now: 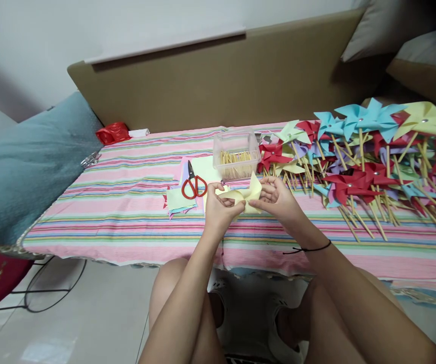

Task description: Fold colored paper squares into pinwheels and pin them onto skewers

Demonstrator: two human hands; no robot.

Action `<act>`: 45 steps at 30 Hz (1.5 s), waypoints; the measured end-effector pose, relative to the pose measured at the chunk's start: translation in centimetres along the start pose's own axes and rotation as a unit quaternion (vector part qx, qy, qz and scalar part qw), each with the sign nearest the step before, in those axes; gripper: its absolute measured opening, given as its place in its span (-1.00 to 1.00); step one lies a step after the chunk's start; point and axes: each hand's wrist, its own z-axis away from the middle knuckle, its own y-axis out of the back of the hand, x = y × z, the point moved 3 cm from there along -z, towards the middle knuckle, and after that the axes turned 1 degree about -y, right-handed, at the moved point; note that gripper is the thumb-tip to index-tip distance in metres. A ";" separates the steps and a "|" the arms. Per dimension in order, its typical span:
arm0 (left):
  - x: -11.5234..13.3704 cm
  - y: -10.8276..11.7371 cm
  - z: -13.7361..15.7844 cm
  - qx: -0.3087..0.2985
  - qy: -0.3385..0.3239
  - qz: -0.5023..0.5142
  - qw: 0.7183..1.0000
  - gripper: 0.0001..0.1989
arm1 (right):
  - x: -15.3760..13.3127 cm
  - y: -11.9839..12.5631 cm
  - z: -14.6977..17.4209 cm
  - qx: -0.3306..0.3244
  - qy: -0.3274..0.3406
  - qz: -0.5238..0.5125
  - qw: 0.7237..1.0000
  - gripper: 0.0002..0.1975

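Observation:
Between my two hands is a pale yellow paper pinwheel (254, 189), its blades partly folded in toward the middle. My left hand (220, 206) pinches its left side, fingers closed on the paper. From the other side my right hand (276, 199) grips it, thumb near the centre. Just left of my left hand lie scissors (194, 188) with red handles, resting on sheets of coloured paper (207, 167). A clear plastic box (236, 174) holding several thin wooden sticks (235, 157) stands right behind the pinwheel.
Finished pinwheels (358, 184) in red, blue, yellow and purple are heaped on the right. Small cut paper squares (180, 198) lie left of the scissors. A red plastic bag (112, 133) sits at the back left on the striped cloth (127, 202). A blue cushion (39, 167) borders the left.

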 end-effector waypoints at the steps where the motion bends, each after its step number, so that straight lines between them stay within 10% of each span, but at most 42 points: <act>1: 0.0 0.0 0.0 -0.003 0.004 -0.005 1.000 -0.49 | 0.0 -0.1 0.1 -0.015 -0.015 -0.015 1.000 -0.35; 45: -0.6 0.1 0.3 0.016 0.004 -0.001 1.000 -0.49 | -1.0 0.3 0.4 -0.018 -0.011 0.020 1.000 -0.24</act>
